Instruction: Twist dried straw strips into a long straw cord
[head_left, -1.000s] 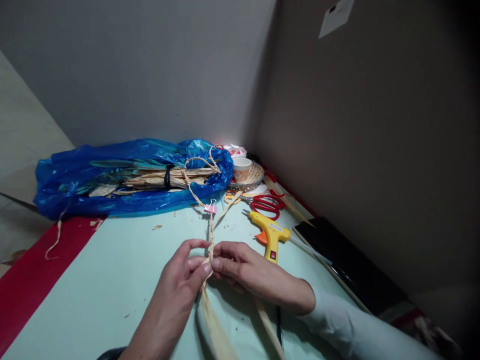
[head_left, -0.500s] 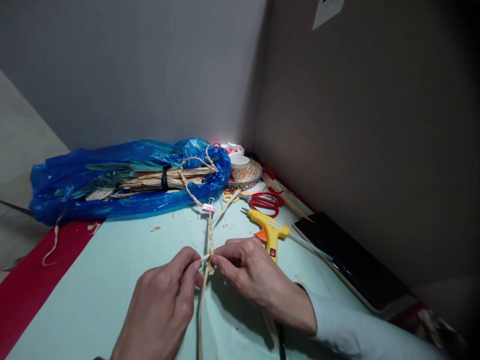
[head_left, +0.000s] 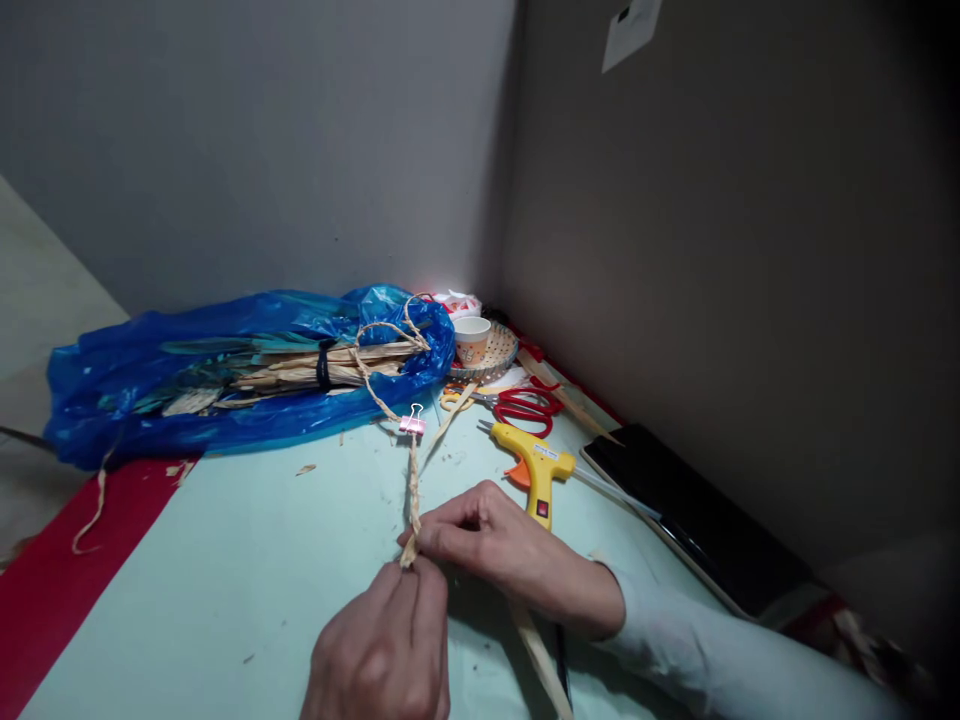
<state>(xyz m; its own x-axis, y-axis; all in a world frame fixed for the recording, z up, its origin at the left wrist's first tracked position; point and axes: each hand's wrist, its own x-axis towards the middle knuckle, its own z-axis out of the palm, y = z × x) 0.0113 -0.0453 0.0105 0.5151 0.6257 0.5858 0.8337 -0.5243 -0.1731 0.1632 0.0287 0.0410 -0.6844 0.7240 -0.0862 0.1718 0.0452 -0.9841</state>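
The straw braid [head_left: 413,490] runs from the pink binder clip [head_left: 412,425] toward the person, and its near end lies at the fingers of both hands. With the right hand [head_left: 510,555] I have a close pinch: the thumb is on the right side of the braid, one fingertip shows at its left side, and the braid is held in between, a little above its near end. The left hand [head_left: 379,650] is just below, with its back toward my camera and the fingers curled inward. The end of the braid reaches these bent fingers, but their tips are hidden from me, so I cannot tell how tightly they are closed or what they have hold of.

Under the right wrist, a loose pale strip [head_left: 538,655] hangs toward the near edge of my view. The yellow glue gun [head_left: 538,465] lies just beyond the right hand, apart from it, and the red-handled scissors [head_left: 525,410] are a bit farther. Beyond the clip, thin cord [head_left: 369,380] loops up over the blue plastic bag [head_left: 150,345], in which a tied straw bundle [head_left: 292,372] rests.
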